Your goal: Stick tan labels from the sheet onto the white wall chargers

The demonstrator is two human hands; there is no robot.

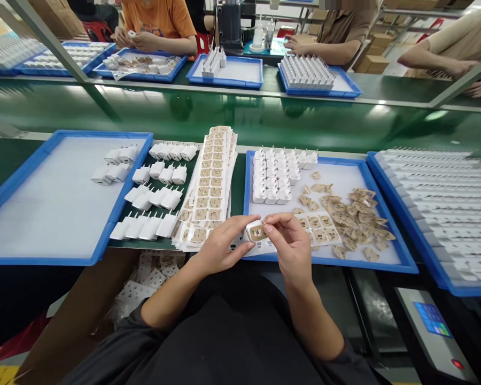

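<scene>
My left hand [220,247] holds a small white charger plug [254,231] at the near edge of the bench. A tan sticker sits on the plug's face, and the fingertips of my right hand [291,243] press on it. Just beyond my hands lies a sheet of tan stickers [323,229] in the blue tray [388,216], which also holds a block of white plugs [276,174] and a heap of peeled sticker backings [358,216]. A stack of sticker sheets [212,184] lies left of that tray.
Finished white plugs [154,200] lie in rows on the green bench beside a large blue tray [44,208] with a few plugs. Another tray of white parts [444,208] is at right. A green conveyor [240,115] runs across; other people work at trays beyond it.
</scene>
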